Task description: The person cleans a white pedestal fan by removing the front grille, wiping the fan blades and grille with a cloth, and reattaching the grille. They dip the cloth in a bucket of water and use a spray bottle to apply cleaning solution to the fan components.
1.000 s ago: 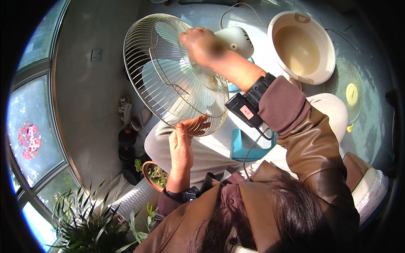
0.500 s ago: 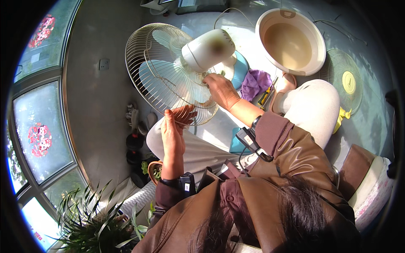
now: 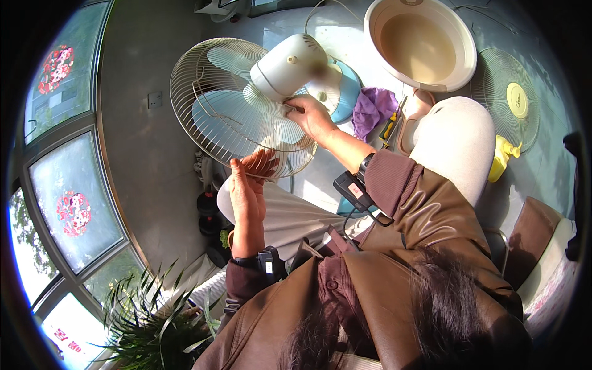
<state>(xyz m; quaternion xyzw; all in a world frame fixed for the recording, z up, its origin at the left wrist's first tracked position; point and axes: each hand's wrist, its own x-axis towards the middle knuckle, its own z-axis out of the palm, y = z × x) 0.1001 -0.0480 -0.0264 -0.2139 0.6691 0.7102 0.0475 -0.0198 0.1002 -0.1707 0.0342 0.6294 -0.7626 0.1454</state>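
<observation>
An electric fan is set ahead of the seated person, its head tilted above the left knee. A rounded cream housing, slotted at the back, is backed onto a bowl-shaped wire guard, through whose thin, dull wires broad, translucent pale-blue blades are seen. The blue-and-white base is partly hidden by the housing. The guard's lower rim is gripped by the left hand, thumb outside, fingers spread against the wires. The right hand is placed near the guard's centre, fingertips drawn together; whether anything is pinched there cannot be told. Beside the base a crumpled purple cloth is seen; farther right, a basin of cloudy water, a round grille and a yellow bottle are placed.
</observation>
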